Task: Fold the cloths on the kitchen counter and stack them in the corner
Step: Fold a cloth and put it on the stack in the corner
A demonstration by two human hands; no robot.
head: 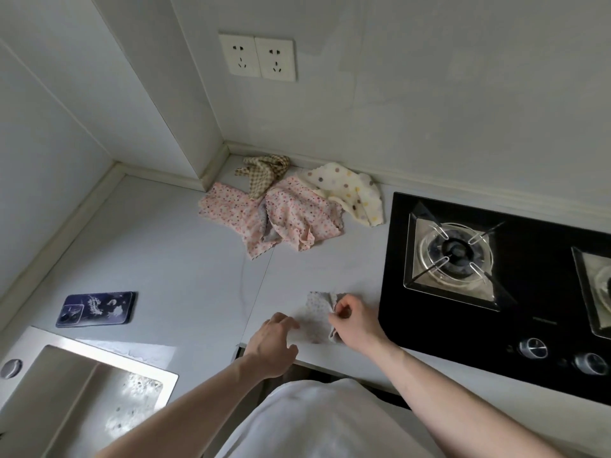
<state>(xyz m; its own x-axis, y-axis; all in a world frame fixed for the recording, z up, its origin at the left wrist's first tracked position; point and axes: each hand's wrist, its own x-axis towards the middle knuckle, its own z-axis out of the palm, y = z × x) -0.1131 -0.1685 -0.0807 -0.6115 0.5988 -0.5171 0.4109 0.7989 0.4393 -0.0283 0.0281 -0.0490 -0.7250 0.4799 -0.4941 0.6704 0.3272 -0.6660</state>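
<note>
Cloths (pixel 284 206) lie crumpled on pale counter (pixel 185 259) beside black hob (pixel 496 276).

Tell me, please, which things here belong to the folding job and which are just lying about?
Job: grey cloth in right hand; left hand; pink cloths; checked cloth; dotted cloth.
Lying about: phone; hob; sink; sockets.

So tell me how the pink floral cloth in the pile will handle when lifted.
The pink floral cloth lies crumpled in soft folds, so it is probably floppy and light. The checked cloth overlaps it, so lifting may drag that along.
</note>
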